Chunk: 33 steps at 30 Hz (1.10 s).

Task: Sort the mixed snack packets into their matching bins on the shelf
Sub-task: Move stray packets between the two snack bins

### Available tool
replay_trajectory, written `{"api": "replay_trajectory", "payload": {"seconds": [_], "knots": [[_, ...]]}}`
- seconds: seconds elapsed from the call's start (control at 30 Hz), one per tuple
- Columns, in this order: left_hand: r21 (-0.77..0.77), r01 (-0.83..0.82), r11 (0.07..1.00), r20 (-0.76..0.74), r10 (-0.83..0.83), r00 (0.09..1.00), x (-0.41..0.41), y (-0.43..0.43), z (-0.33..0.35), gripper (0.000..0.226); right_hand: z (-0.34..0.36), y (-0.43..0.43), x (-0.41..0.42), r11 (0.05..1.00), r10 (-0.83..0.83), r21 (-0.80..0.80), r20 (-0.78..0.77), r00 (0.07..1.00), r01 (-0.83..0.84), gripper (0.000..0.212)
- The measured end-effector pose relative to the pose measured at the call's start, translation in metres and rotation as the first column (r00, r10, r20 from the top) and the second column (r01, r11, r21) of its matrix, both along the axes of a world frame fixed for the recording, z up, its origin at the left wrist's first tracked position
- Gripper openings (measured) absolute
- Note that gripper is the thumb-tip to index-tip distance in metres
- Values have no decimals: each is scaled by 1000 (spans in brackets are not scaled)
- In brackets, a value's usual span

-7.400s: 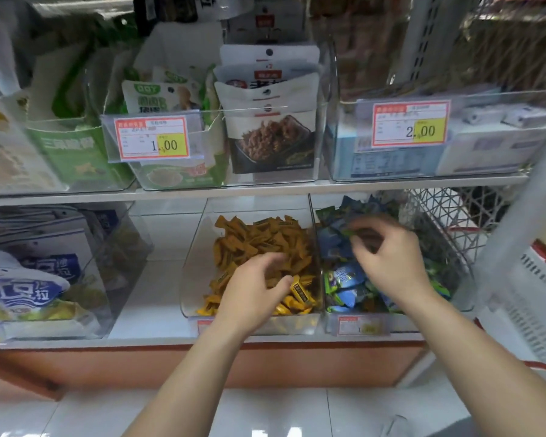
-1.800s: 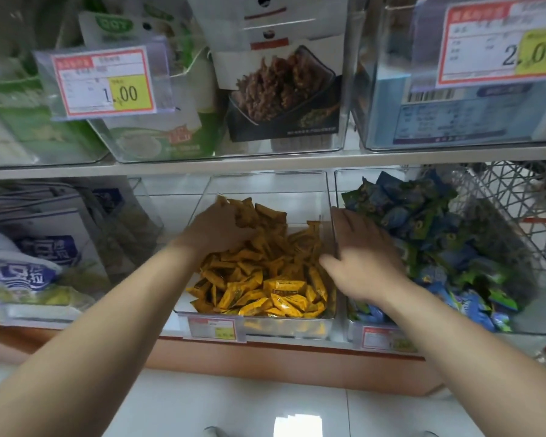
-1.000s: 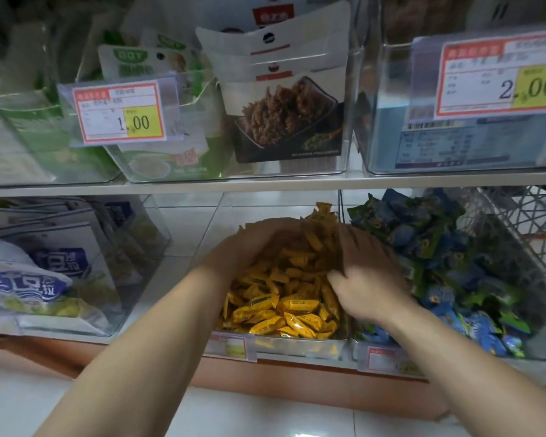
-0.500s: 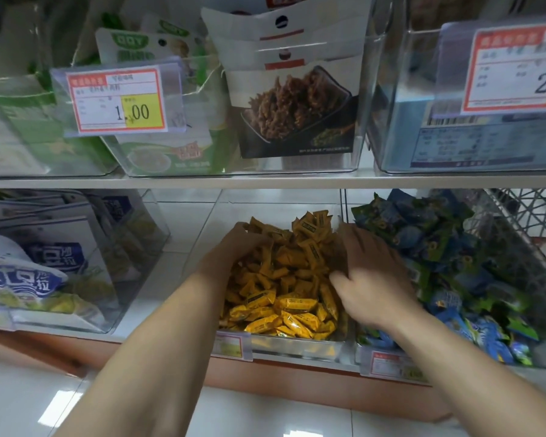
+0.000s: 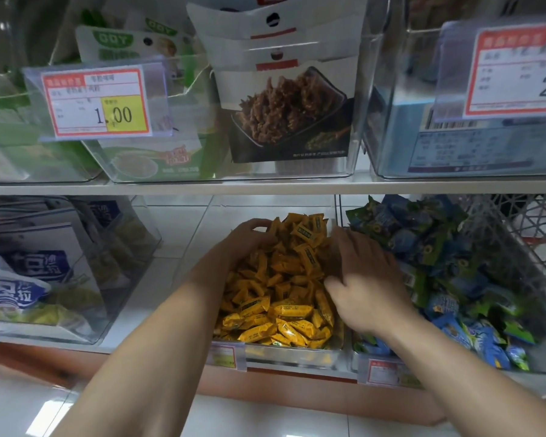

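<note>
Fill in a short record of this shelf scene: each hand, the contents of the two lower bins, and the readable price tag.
Left hand: cupped against the yellow packets' left rear
Right hand: fingers spread, pressing the heap's right side
Middle bin: clear, heaped with yellow packets
Right bin: blue and green packets
Price tag: reads 1.00, on an upper bin

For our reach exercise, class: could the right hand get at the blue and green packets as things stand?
Probably yes: the right hand rests beside the blue and green packets, heaped in an open-topped bin; only a clear wall between.
</note>
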<state>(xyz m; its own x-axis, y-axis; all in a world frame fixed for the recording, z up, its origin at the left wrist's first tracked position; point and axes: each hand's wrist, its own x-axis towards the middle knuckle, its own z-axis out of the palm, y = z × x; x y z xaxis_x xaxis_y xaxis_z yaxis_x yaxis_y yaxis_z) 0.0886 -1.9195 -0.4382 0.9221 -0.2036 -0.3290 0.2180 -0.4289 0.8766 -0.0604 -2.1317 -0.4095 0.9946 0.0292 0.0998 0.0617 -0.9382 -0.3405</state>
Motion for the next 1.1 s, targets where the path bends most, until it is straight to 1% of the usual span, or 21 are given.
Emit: {"api": "replay_trajectory", "payload": {"seconds": [0.1, 0.23, 0.3, 0.33, 0.37, 0.4, 0.47, 0.5, 0.57, 0.63, 0.73, 0.77, 0.8, 0.87, 0.9, 0.93, 0.97, 1.0, 1.03, 1.07, 1.1], "knots": [[-40, 39, 998, 97, -35, 995, -5, 2, 1, 29, 0, -1, 1, 1000, 0, 10, -10, 1000, 0, 85], [-56, -44, 997, 277, 58, 959, -15, 5, 5, 11, 0, -1, 0, 1000, 1, 26, -3, 1000, -1, 85], [-65, -86, 994, 296, 102, 950, -19, 5, 10, 12, 0, -1, 0, 999, 1, 35, -2, 1000, -1, 85], [-70, -100, 993, 278, 115, 954, -20, 5, 12, 19, 0, -1, 0, 999, 1, 37, -4, 1000, -1, 85], [-53, -101, 993, 258, 112, 960, -21, 4, 14, 27, 1, -1, 0, 999, 1, 37, -6, 1000, -1, 85], [-8, -77, 997, 271, 77, 959, -21, 3, 14, 29, 1, -1, 0, 999, 2, 36, -9, 1000, -2, 84], [127, -10, 992, 320, -32, 947, -22, -1, 16, 18, 2, -1, 0, 999, 4, 35, -9, 1000, -4, 84], [169, 12, 985, 319, -66, 945, -23, -3, 16, 19, 2, -1, 0, 999, 3, 36, -8, 1000, -2, 83], [192, 17, 981, 313, -77, 947, -25, -5, 17, 31, 3, -1, 0, 999, 4, 43, -9, 1000, -3, 83], [174, -36, 984, 388, -35, 921, -31, -7, 21, 32, 3, -2, 0, 999, 11, 41, -12, 1000, -10, 82], [136, -167, 976, 589, 56, 806, -43, -7, 36, 12, 5, -5, 0, 1000, 23, 17, -30, 999, -23, 77], [110, -179, 978, 628, 71, 775, -50, -6, 42, 7, 7, -5, -1, 1000, 22, -1, -19, 1000, -22, 75], [69, -173, 983, 634, 91, 768, -59, -6, 48, 9, 10, -4, -3, 999, 18, -30, 21, 1000, -18, 75], [-22, -144, 989, 599, 128, 791, -80, -8, 60, 16, 21, 1, -11, 995, 17, -101, 158, 987, -1, 75], [-61, -132, 989, 593, 142, 793, -92, -10, 66, 19, 26, 4, -14, 997, 21, -82, 224, 974, -3, 74], [-92, -121, 988, 596, 152, 789, -103, -12, 70, 21, 31, 6, -18, 1000, 20, 13, 253, 967, -24, 72], [-125, -103, 987, 589, 157, 793, -116, -15, 74, 22, 36, 9, -23, 982, 25, 174, 233, 972, -67, 69], [-152, -77, 985, 578, 151, 802, -127, -19, 76, 22, 41, 12, -27, 928, 49, 356, 181, 982, -112, 64], [-191, -37, 981, 553, 139, 821, -137, -22, 77, 21, 43, 13, -33, 857, 91, 494, 139, 986, -148, 55], [-242, 7, 970, 526, 125, 841, -145, -26, 76, 18, 44, 13, -38, 811, 121, 558, 136, 983, -177, 44], [-296, 49, 954, 489, 107, 866, -153, -29, 76, 16, 44, 10, -43, 800, 116, 569, 165, 979, -191, 31]]}}
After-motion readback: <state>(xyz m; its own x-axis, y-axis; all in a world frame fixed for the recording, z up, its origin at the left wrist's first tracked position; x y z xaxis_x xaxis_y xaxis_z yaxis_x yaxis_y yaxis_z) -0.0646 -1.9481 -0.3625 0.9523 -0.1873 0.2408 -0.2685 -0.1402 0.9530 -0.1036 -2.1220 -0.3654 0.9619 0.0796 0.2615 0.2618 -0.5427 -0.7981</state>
